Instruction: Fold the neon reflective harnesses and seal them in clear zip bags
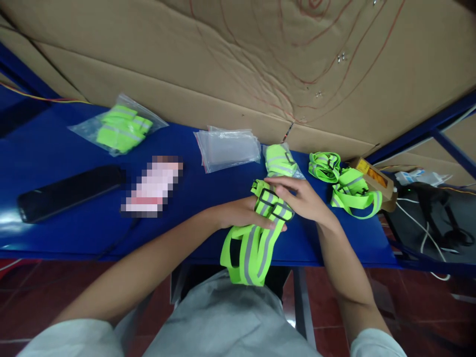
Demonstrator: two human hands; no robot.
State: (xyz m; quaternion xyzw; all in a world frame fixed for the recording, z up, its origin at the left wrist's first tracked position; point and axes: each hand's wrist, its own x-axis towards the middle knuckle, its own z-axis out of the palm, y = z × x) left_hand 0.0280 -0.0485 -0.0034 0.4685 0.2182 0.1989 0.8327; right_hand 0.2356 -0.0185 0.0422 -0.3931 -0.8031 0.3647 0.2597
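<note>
A neon green strap with grey stripes and black buckles (253, 248) is held in front of my body, its loops hanging over the table's front edge. My left hand (245, 214) is wrapped round its upper part, thumb across the front. From the right, my right hand (300, 197) touches the strap's top beside the buckles, fingers bent over it. Just behind my hands lies a bagged green strap (278, 157). Two more straps sit to the right, one coiled (324, 166) and one with a loose loop (355, 193).
On the blue table (197, 198) are clear plastic bags (230, 149), a bagged green strap (122, 128), a black case (70, 192) and a pixelated item (152, 188). An open cardboard box (375, 183) stands at the right end. Cardboard (167, 59) lines the back.
</note>
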